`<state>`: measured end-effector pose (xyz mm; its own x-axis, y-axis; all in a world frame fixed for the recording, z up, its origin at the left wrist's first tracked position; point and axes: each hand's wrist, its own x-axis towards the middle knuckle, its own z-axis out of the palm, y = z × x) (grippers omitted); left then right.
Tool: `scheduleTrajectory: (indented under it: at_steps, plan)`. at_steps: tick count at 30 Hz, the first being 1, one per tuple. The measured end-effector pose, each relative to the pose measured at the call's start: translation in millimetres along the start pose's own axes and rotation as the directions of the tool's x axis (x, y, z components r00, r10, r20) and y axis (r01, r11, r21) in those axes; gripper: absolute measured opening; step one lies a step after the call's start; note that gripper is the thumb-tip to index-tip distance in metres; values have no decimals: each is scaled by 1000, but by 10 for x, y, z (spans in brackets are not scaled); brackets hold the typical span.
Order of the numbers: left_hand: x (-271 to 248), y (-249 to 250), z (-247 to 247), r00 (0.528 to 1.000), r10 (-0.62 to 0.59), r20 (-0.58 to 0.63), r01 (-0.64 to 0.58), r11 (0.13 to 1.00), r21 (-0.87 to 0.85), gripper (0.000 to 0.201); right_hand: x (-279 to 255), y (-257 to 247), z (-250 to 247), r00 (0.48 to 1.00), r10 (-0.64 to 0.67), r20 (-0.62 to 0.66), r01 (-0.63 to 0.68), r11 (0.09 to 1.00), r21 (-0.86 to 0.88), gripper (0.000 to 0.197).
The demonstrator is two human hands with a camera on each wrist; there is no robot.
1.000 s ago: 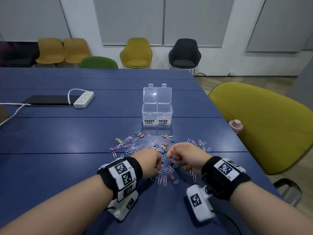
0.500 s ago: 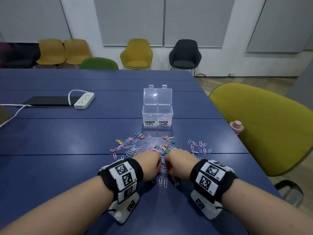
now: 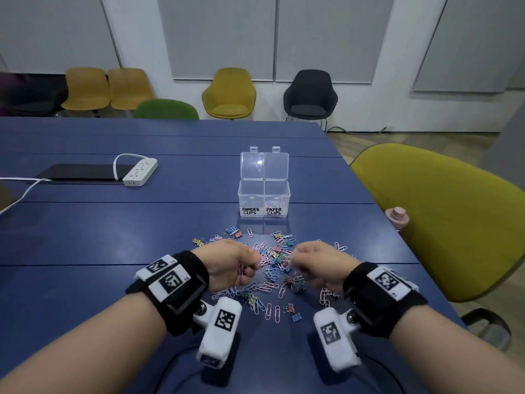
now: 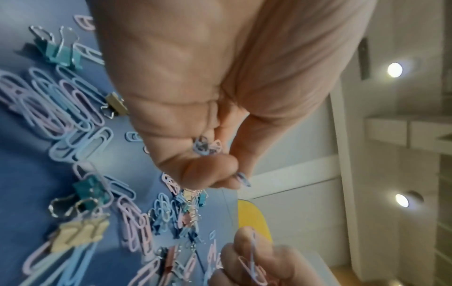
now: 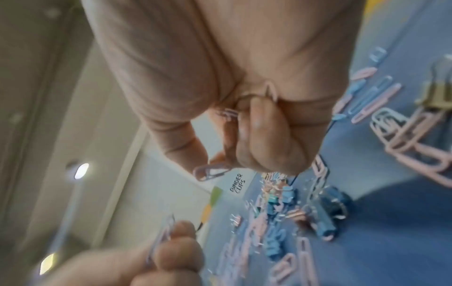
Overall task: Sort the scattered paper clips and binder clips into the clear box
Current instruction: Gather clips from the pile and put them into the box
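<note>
While both fists gather several per trip, left hand (image 3: 231, 264) and right hand (image 3: 315, 263) each curl round paper clips (image 4: 204, 148) above the pile.

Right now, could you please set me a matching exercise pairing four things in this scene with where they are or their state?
Things:
1. clear box
2. white power strip
3. left hand
4. pink bottle

Places or states:
A. beside the table's right edge, next to the yellow-green chair
B. lid open, labelled BINDER CLIPS and PAPER CLIPS
C. far left on the blue table, by a black mat
D. curled round paper clips

Pairs: 1-B, 2-C, 3-D, 4-A
</note>
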<state>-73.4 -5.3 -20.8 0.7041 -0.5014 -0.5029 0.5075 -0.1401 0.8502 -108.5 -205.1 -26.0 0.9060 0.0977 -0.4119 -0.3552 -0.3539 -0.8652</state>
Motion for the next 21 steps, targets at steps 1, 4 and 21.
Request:
scheduleTrajectory:
  at_steps: [1,4,21]
  plan:
    - [0,21,-27,1000,4,28,-2,997,-73,16,-1,11,-38,999,37,9,-38,971,237,26]
    - [30,75,-90,998,8,59,11,952,-306,14,-15,24,-127,990,69,124,-135,735,664,23]
    - [668,1059,-4,988,-73,-133,142,756,639,23,424,-276,-561,998,66,-8,-59,938,340,28]
